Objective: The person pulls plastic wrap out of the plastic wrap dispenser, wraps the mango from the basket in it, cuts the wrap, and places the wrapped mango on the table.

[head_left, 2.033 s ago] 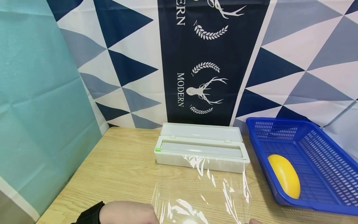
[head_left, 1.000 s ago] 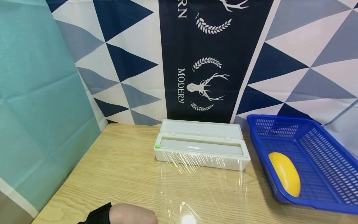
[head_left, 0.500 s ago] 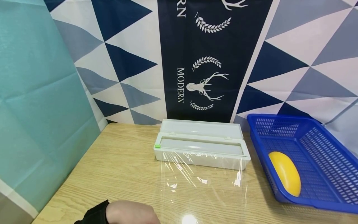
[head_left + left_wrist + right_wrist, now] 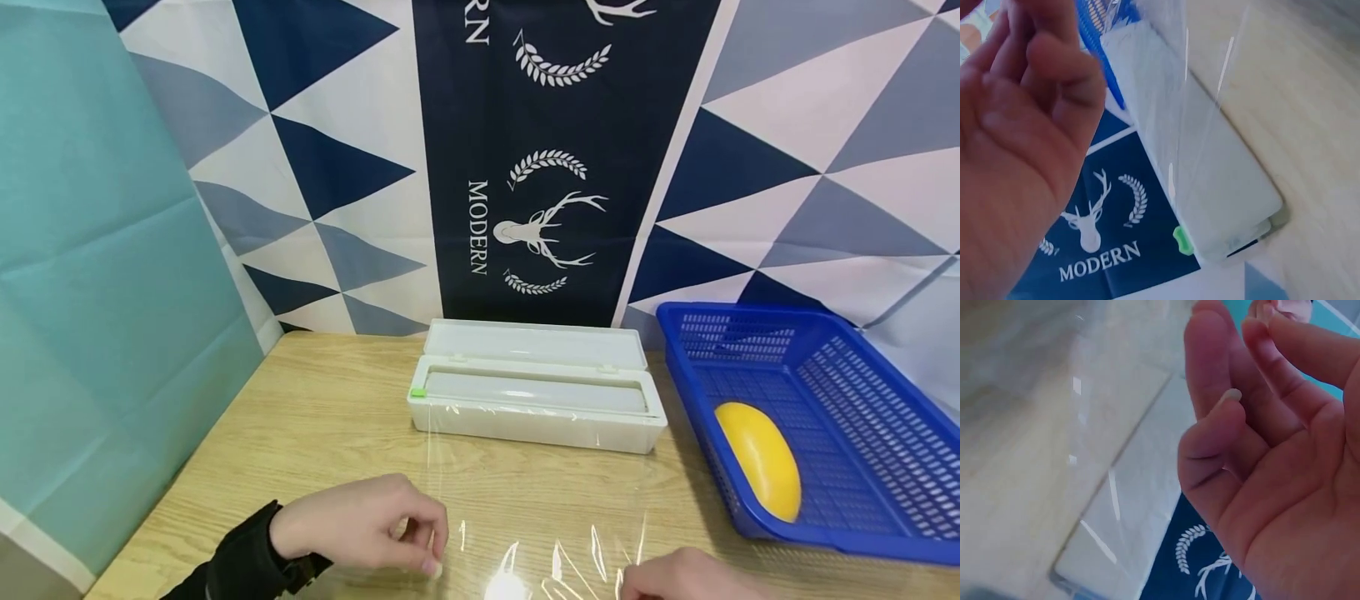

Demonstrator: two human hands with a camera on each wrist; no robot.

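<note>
Since half a second ago, the left hand [image 4: 375, 523] has moved farther into the head view, nearer the white box [image 4: 536, 427], and the right hand [image 4: 690, 575] has appeared at the lower edge. The left thumb and fingertips pinch one side of the clear film [image 4: 557, 567]; the right thumb and forefinger come together at its other side and seem to pinch it too, though the head view cuts that hand off. The film runs from the box's front edge toward the person, above the wooden table [image 4: 337, 400]. The box's lid [image 4: 534, 343] stands open, and the green slider [image 4: 417, 392] sits at its left end. For a clean sheet, both hands would do best to stay level and draw evenly, keeping the film taut, since glints near the right hand suggest wrinkles. Pulling harder on one side could skew it or drag the box.
</note>
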